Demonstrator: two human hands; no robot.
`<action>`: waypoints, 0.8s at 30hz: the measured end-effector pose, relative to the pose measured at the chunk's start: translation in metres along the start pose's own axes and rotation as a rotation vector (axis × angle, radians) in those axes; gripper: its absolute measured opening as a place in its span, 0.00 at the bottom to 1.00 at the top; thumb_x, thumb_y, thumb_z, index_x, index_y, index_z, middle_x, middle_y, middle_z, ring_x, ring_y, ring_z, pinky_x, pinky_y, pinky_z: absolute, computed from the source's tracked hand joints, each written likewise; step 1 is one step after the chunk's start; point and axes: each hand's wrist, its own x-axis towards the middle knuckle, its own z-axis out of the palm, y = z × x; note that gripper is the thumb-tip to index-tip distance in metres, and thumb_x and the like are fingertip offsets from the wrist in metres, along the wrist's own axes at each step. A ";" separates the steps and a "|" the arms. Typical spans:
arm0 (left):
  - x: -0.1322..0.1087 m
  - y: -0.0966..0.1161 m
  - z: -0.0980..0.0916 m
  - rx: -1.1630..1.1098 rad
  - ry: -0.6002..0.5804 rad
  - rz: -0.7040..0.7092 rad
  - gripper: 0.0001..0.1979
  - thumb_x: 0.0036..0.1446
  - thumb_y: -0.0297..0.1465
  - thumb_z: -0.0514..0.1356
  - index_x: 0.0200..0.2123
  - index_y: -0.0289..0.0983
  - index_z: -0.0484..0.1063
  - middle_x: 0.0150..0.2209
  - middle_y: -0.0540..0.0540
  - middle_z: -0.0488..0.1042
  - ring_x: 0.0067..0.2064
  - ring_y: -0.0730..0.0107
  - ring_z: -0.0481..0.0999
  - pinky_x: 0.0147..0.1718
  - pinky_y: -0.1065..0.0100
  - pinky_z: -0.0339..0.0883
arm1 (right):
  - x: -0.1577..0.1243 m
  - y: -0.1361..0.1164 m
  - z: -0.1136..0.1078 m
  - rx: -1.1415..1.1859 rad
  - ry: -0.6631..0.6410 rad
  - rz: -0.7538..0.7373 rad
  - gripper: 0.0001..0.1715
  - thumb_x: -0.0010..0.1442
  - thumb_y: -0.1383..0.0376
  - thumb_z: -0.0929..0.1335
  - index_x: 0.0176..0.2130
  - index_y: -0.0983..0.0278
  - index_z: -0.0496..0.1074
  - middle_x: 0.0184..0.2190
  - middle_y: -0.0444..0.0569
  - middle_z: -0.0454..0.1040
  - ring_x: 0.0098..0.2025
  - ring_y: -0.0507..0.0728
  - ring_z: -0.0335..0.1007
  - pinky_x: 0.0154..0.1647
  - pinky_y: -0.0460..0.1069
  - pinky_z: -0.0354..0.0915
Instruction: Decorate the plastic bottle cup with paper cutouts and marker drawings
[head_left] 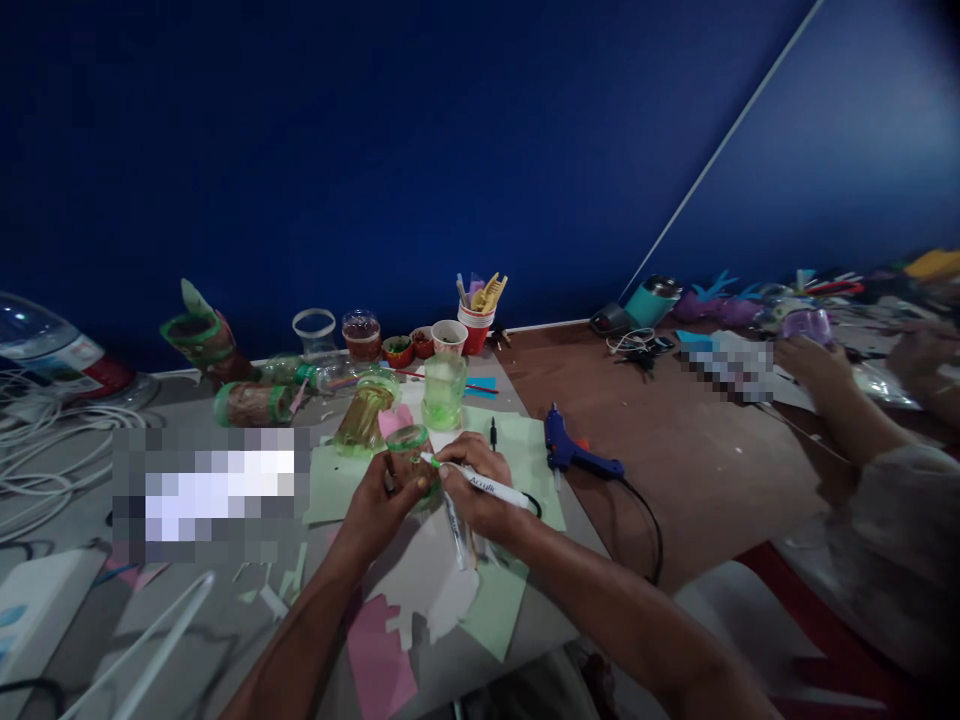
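My left hand (382,505) grips the side of a small clear plastic cup (409,447) with a green-painted rim. An acrylic paint marker (491,486), white with a green tip, is pinched in my right hand (480,480). Its tip meets or nearly meets the cup's wall. Behind the cup stands a pink paper piece (395,420). A second white marker (455,530) lies below my right hand on cut paper. Close by are a tilted cup with a yellow-green tint (364,420) and an upright clear cup with green at its base (444,392).
A blue hot glue gun (577,448) with a black cord lies to the right. Pink paper (379,660) and pale green paper (499,610) are near the front edge. A stacked red cup (476,330) holds wooden utensils. Another person's hand (814,355) works at far right.
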 end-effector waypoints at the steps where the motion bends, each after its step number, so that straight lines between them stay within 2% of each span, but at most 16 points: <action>1: 0.000 0.000 0.000 0.008 -0.003 -0.004 0.14 0.47 0.40 0.61 0.29 0.38 0.61 0.25 0.55 0.63 0.27 0.72 0.64 0.28 0.70 0.60 | 0.000 0.000 0.000 -0.006 0.004 0.002 0.06 0.53 0.68 0.64 0.31 0.61 0.71 0.27 0.46 0.73 0.32 0.55 0.69 0.38 0.51 0.66; 24: -0.001 0.002 -0.001 0.009 0.003 -0.007 0.13 0.47 0.41 0.61 0.29 0.39 0.62 0.25 0.55 0.64 0.27 0.71 0.65 0.27 0.70 0.59 | 0.001 -0.001 -0.001 -0.003 0.009 0.022 0.06 0.52 0.69 0.64 0.30 0.61 0.71 0.28 0.46 0.73 0.32 0.55 0.69 0.37 0.51 0.66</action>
